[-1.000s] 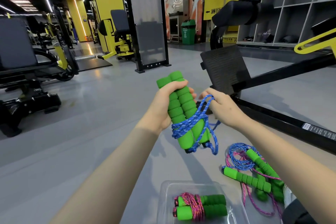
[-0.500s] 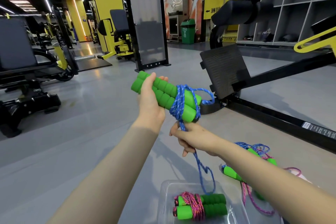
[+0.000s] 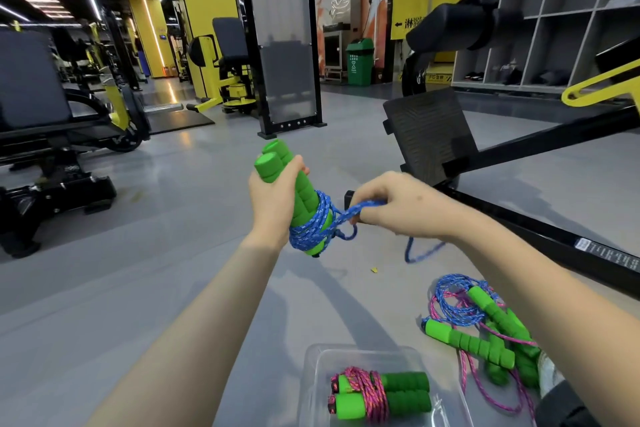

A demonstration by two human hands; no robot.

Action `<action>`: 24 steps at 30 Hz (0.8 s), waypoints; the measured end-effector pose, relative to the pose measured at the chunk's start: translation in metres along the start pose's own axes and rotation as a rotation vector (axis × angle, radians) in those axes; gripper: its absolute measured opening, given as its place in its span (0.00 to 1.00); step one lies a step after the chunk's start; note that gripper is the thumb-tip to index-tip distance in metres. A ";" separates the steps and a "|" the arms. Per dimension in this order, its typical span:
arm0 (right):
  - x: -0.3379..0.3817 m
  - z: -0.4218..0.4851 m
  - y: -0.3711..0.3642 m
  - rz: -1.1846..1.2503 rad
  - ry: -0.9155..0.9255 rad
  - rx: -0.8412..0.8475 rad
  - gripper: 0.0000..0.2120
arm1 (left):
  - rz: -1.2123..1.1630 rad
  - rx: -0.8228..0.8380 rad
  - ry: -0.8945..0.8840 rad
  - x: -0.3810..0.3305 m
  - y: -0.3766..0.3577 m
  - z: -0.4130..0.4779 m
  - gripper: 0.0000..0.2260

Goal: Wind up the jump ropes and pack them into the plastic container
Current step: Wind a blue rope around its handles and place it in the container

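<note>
Currently left hand (image 3: 273, 198) is gripping paired green handles (image 3: 294, 184), fingers wrapped tight; right hand (image 3: 398, 208) is pinching blue rope (image 3: 313, 229) taut beside them.

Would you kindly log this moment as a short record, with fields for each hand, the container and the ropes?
left hand: grips the paired green handles
right hand: pinches the blue rope beside the coil
blue rope: several turns round the handles' lower end
plastic container: holds one wound pink rope
loose ropes: blue and pink, tangled on the floor beside the container
</note>
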State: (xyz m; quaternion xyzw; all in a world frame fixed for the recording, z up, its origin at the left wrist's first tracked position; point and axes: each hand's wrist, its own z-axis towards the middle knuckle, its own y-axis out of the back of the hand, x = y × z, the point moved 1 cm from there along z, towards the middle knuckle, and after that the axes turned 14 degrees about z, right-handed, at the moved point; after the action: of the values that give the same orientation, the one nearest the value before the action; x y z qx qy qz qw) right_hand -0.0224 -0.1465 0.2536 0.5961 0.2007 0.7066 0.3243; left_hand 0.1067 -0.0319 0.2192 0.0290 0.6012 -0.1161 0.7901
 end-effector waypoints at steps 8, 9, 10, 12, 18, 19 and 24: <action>-0.037 0.005 0.017 0.184 0.062 -0.404 0.14 | -0.138 0.327 0.174 -0.010 -0.019 -0.013 0.04; -0.042 0.006 0.017 0.236 0.053 -0.396 0.15 | -0.176 0.362 0.205 -0.013 -0.022 -0.015 0.04; -0.047 0.006 0.017 0.279 0.036 -0.377 0.16 | -0.218 0.393 0.236 -0.015 -0.024 -0.017 0.06; -0.053 0.005 0.010 0.385 0.040 -0.308 0.17 | -0.322 0.441 0.285 -0.020 -0.030 -0.021 0.10; -0.047 -0.012 -0.025 0.311 0.098 -0.311 0.12 | -0.532 0.370 0.339 -0.029 -0.042 -0.028 0.11; -0.046 -0.013 -0.034 0.237 0.110 -0.320 0.15 | -0.537 0.331 0.351 -0.028 -0.042 -0.028 0.12; -0.045 -0.005 -0.072 0.061 -0.033 -0.063 0.11 | -0.523 0.055 0.384 -0.013 -0.031 -0.014 0.06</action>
State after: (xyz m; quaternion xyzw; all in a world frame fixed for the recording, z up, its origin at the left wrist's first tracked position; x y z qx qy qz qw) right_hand -0.0083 -0.1263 0.1723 0.6031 0.1547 0.7121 0.3245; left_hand 0.0837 -0.0574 0.2303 -0.0835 0.7230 -0.3237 0.6046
